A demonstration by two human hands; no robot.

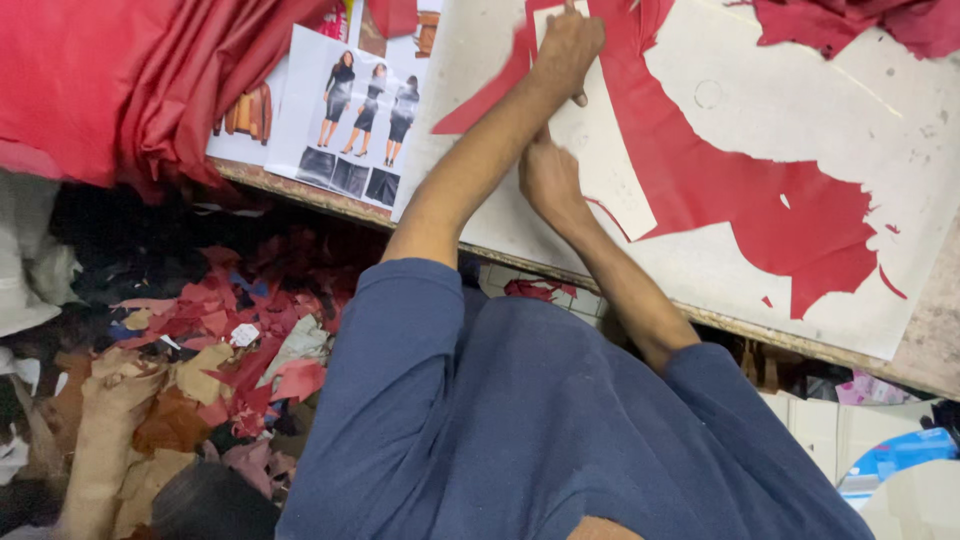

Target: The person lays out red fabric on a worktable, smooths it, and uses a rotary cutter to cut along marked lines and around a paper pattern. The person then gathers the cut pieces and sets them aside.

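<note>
A pale paper pattern (610,175) lies on a sheet of red leather (760,190), which is spread over a white cutting board (700,270). My left hand (566,45) presses down on the far end of the pattern with bent fingers. My right hand (548,178) is curled into a fist at the pattern's near left edge, just under my left forearm. Whatever it holds is hidden by the fist. Both arms come out of dark blue sleeves (420,330).
A printed sheet with clothing photos (355,120) lies at the board's left. Bunched red leather (120,80) hangs over the table's left corner, more at top right (860,25). Red, tan and black leather scraps (200,370) pile on the floor below. A blue object (900,455) sits at lower right.
</note>
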